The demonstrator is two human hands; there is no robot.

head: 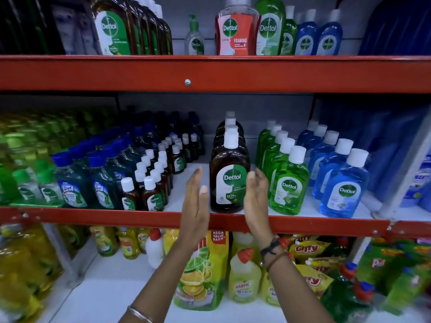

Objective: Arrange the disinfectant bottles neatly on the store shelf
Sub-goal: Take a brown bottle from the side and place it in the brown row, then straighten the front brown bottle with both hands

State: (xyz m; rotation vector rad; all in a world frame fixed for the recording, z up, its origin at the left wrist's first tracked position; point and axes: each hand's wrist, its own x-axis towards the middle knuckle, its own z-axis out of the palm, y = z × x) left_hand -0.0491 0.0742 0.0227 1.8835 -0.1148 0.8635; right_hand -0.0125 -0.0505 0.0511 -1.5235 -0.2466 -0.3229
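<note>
A row of brown Dettol disinfectant bottles (229,180) with white caps stands front to back on the middle shelf (93,216). My left hand (196,201) is flat and open just left of the front bottle, a small gap apart. To the bottle's right, my right hand (256,197) is open too, with its fingertips close to or touching the bottle's side. Neither hand holds anything. Rows of green Dettol bottles (289,183) and blue Dettol bottles (342,185) stand to the right. Several small brown bottles (151,183) stand to the left.
Blue-capped Lizol bottles (74,180) and green bottles fill the shelf's left side. The upper shelf (210,73) carries more Dettol bottles. Below are dish-soap pouches (203,269), Harpic bottles (243,278) and snack packs. White shelf surface shows between the small and large brown bottles.
</note>
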